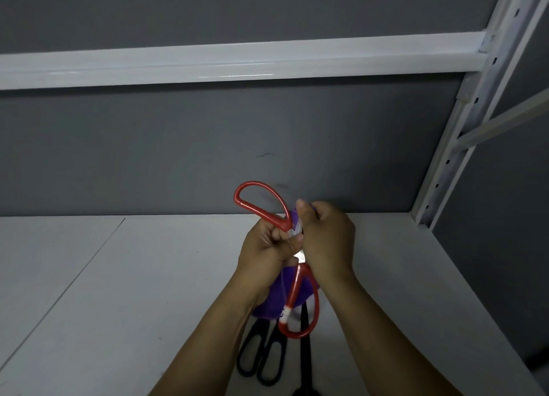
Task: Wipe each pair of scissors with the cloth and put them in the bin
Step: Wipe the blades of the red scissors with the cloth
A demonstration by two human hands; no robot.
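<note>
Red-handled scissors [261, 201] are held up above the white shelf [118, 277], spread wide open, one loop pointing up and the other [300, 303] hanging down. My left hand [267, 247] grips them near the pivot. My right hand [326, 238] holds a purple cloth [285, 300] bunched around a blade; the blades are mostly hidden by both hands and cloth. No bin is in view.
Black-handled scissors [261, 357] lie on the shelf below my forearms, with another dark pair [304, 351] partly hidden beside them. A grey back wall [178, 146], a white crossbar [237, 60] above and a white upright post [463, 122] at right enclose the shelf.
</note>
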